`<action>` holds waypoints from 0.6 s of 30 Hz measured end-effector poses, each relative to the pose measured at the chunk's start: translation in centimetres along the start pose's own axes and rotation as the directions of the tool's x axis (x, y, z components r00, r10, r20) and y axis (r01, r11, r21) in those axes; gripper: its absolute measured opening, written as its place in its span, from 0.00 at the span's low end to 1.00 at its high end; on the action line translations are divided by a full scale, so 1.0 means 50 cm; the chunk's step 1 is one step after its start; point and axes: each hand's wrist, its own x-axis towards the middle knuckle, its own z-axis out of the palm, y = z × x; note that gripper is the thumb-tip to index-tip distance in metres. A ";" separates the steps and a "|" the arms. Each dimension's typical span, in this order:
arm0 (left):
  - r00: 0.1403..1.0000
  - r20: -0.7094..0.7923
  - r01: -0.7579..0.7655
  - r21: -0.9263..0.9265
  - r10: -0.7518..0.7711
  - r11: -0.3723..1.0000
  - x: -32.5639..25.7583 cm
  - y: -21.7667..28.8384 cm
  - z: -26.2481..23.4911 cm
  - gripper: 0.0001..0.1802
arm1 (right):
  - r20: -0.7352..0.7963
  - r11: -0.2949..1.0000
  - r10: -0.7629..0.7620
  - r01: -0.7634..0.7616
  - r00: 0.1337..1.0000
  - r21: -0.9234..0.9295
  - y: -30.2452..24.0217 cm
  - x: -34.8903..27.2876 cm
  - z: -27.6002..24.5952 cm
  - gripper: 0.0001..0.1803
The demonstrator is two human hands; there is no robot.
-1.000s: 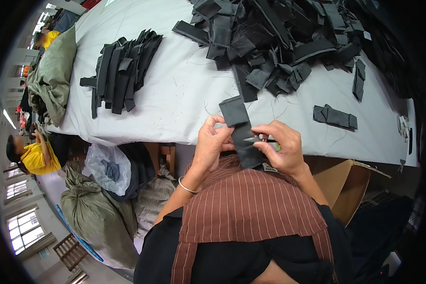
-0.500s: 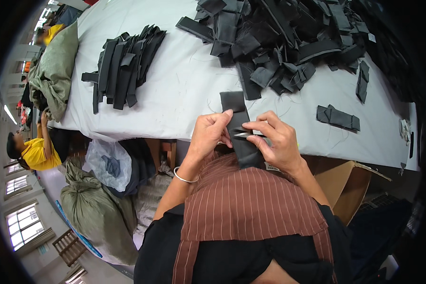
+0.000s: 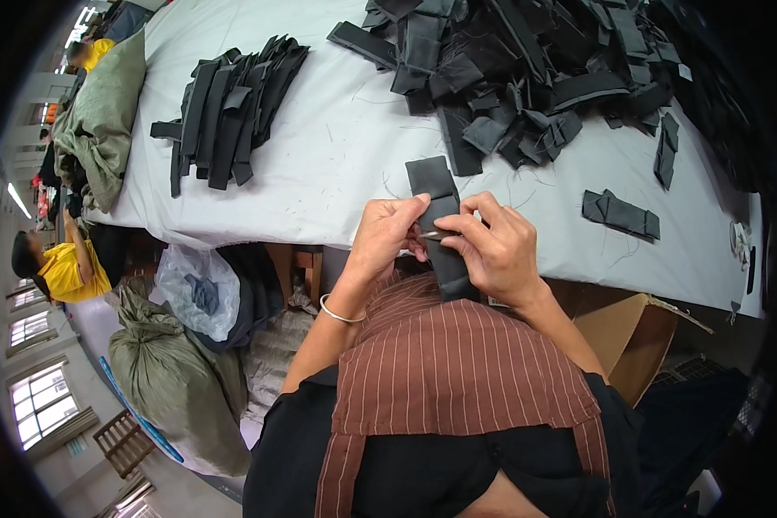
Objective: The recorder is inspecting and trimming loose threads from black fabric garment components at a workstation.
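Your left hand [image 3: 388, 237]: fingers closed, pinching the left edge of a black fabric strip [image 3: 440, 226] about midway along its length. Your right hand [image 3: 496, 250]: closed over the same strip from the right, thumb and forefinger pressed around a small metal tool [image 3: 436, 234], possibly thread snips, though too little of it shows to tell. The strip: long, dark, held lengthwise away from you at the near edge of the table [image 3: 337, 164], upper end lying on the grey cloth, lower end hanging down against your brown striped apron [image 3: 457, 371]. A thin bracelet [image 3: 341, 312] circles your left wrist. On the table, well to your left: one loosely ordered stack of black strips [image 3: 229, 108]. Far side, centre to right: one large loose heap of black pieces [image 3: 527, 69]. To your right, apart from the heap: one folded black piece [image 3: 620, 214] lying alone, and one narrow piece [image 3: 666, 148] beyond it. Under the table edge, right: one open cardboard box [image 3: 634, 332]. Under it, left: one clear plastic bag [image 3: 194, 289] and one green sack [image 3: 168, 380] on the floor. Far left: a person in a yellow shirt [image 3: 56, 268].
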 end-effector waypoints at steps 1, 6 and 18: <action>1.000 0.003 0.001 0.014 -0.001 1.000 -0.001 0.001 0.000 0.21 | -0.001 1.000 0.001 -0.001 1.000 -0.022 0.002 -0.001 0.000 0.13; 1.000 0.026 0.009 -0.008 -0.009 1.000 -0.003 -0.002 -0.003 0.20 | -0.086 0.985 0.145 -0.136 0.986 0.103 0.001 0.000 -0.013 0.09; 0.965 0.237 -0.120 0.019 0.112 0.993 -0.021 -0.021 0.011 0.15 | 0.144 0.779 0.308 -0.336 0.940 0.530 0.026 0.014 -0.024 0.16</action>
